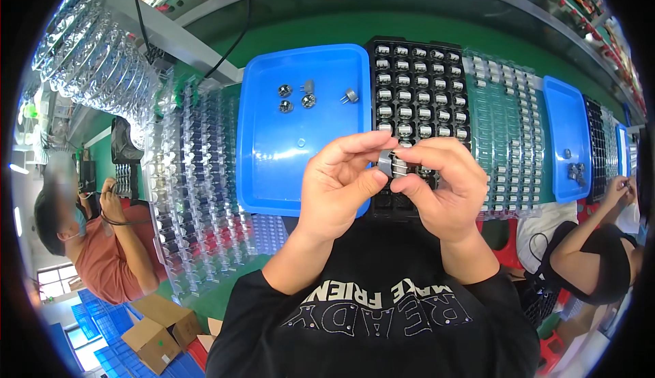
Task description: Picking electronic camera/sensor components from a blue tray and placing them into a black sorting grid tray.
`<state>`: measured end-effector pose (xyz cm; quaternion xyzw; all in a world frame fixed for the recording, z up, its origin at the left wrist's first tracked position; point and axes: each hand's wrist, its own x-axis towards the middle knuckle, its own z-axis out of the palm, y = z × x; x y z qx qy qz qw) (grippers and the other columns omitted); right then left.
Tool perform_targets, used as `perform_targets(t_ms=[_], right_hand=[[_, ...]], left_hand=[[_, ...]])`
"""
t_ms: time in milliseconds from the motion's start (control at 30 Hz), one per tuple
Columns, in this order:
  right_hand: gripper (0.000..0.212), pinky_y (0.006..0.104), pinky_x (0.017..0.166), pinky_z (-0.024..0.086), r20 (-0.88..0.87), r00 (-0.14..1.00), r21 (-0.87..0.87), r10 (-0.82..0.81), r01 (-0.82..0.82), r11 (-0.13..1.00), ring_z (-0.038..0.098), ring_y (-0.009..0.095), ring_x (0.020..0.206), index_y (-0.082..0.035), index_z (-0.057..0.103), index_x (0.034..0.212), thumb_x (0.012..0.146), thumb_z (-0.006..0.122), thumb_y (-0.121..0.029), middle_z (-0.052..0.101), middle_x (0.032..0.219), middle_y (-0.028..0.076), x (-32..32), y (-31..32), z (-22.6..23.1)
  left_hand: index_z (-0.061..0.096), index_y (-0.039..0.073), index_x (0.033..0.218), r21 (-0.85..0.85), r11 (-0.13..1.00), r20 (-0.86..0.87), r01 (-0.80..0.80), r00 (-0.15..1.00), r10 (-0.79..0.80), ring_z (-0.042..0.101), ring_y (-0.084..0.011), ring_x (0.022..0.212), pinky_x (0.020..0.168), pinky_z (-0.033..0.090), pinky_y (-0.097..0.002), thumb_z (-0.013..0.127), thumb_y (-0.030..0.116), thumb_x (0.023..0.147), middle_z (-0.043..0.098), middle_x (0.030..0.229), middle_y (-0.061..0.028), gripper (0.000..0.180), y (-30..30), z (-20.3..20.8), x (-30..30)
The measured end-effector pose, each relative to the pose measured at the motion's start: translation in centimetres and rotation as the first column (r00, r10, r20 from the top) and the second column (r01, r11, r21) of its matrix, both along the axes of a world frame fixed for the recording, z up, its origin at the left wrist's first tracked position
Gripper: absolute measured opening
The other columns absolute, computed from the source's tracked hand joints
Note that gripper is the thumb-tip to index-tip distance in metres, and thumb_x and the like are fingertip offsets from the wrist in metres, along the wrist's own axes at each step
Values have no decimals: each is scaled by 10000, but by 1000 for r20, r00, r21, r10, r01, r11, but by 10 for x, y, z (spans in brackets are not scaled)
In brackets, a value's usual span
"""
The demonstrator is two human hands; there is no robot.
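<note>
In front of my chest both hands meet over one small part. My left hand (341, 185) pinches its grey round cap (385, 164) between thumb and fingers. From the other side, my right hand (443, 181) grips the silver ribbed cylinder (398, 167) with thumb and index finger. The two pieces touch; whether they are joined I cannot tell. Beyond my left hand is a blue tray (273, 166) with several loose grey round parts with pins (308, 101). Under and behind my right hand stands a black tray (374, 71) filled with rows of silver cylinders (404, 96).
Clear plastic trays (501, 115) of small parts stand to the right, then another blue tray (554, 125). More clear trays (198, 173) are stacked at left. Co-workers sit on both sides (112, 255) (593, 258). A black cable (239, 33) hangs over the green bench.
</note>
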<state>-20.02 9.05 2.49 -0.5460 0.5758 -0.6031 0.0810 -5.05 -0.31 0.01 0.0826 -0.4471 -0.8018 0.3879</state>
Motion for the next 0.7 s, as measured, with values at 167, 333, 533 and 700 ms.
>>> perform_targets(t_ms=[167,333,533,700], right_hand=[[312,306,768,526,-41,999,50,19,-17,999,667,204,867,3,735,964,744,906,-139,703,952,110,1,2,-2],[198,297,777,521,165,984,84,68,-83,993,658,197,864,-5,663,868,767,832,4,691,928,114,1,12,-19],[86,329,750,521,-131,982,364,-139,178,914,663,213,823,-16,682,832,791,746,23,689,889,98,-53,24,-23],[90,390,736,544,-330,931,516,158,38,856,665,306,833,-43,679,853,801,741,-3,677,896,106,-50,8,-19]], left_hand=[[573,-88,1315,-33,999,10,13,1000,-12,613,-261,1243,1035,547,-382,664,-121,913,631,1317,-197,414,2,1,0],[619,-38,1270,-219,968,169,-120,973,159,633,-281,1230,1001,565,-393,707,-74,902,650,1288,-218,380,18,-11,3],[660,55,1306,-732,636,645,244,547,533,594,-331,1296,1087,481,-409,773,32,821,622,1389,-173,498,-23,-2,17],[654,76,1313,-848,448,529,285,381,758,603,-377,1211,1039,499,-443,761,74,829,643,1307,-181,495,-89,-25,-14]])
